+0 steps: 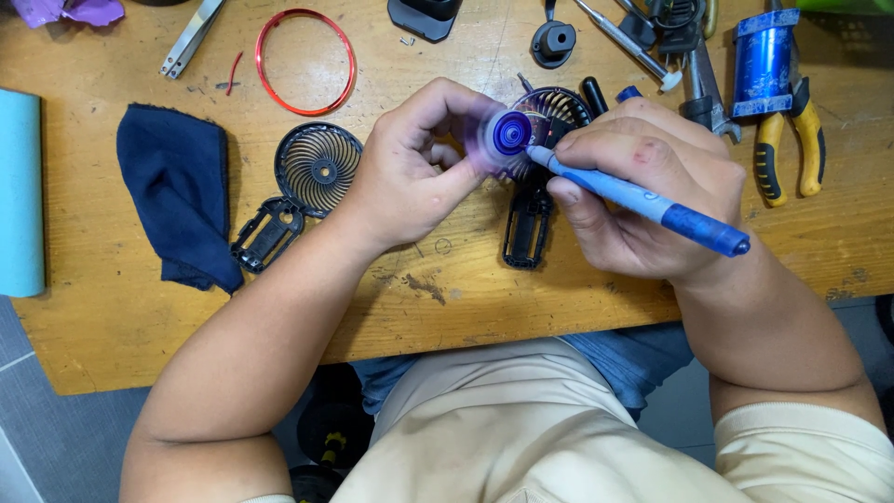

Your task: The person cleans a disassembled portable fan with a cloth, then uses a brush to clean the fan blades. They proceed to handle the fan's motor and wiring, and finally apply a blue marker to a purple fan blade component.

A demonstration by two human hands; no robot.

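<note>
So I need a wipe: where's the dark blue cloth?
The dark blue cloth lies on the wooden table's left side, beside the black fan grille.

One head-worn camera looks steeply down, close over the workbench [112,317].

Both forearms are bare from the fingers back to above the elbows, with no watch, band or ring on either one. The left hand [410,168] has short, plain nails, and so does the right hand [643,186]. A small reddish mark sits on a knuckle of the right hand, just behind the fingers [596,154]. Far back from the fingers, a pale beige short sleeve [801,447] covers the right upper arm, and a sliver of the same cloth shows at the left upper arm. The beige shirt [503,428] is loose and creased across the front. Beneath its hem shows a strip of blue denim trousers [633,359].
</note>
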